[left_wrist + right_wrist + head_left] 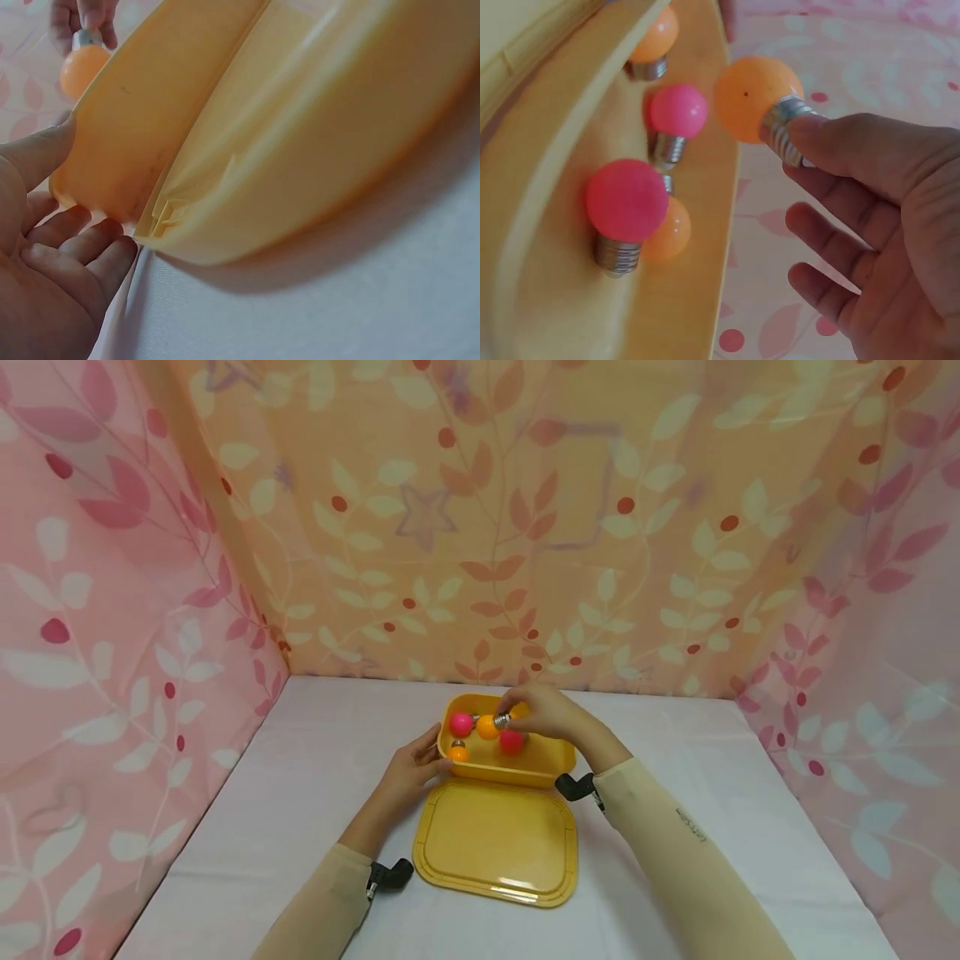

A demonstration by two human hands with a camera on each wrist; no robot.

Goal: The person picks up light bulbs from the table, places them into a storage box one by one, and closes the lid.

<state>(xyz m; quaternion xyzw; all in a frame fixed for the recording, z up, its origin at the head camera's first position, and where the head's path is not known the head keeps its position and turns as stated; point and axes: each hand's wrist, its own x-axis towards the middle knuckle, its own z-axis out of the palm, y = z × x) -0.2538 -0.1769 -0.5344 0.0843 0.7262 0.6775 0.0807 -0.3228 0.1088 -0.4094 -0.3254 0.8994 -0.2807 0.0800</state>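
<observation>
A small orange light bulb [489,727] is pinched by its metal screw base between the thumb and fingertips of my right hand [551,712], over the yellow plastic box [551,756]. My left hand [408,772] holds the box's left end, the thumb at the front corner and the other fingers against the outer wall. Inside the box lie a pink bulb [626,201] near the middle, another pink bulb [679,110] toward the left, and an orange bulb [652,37] in the left front corner. One more orange bulb [671,229] is partly hidden behind the nearer pink one.
The yellow lid [495,839] lies flat on the white-covered table [300,777], just in front of the box. Patterned cloth [480,527] hangs behind the table and along both sides. Each wrist wears a small black camera [576,787].
</observation>
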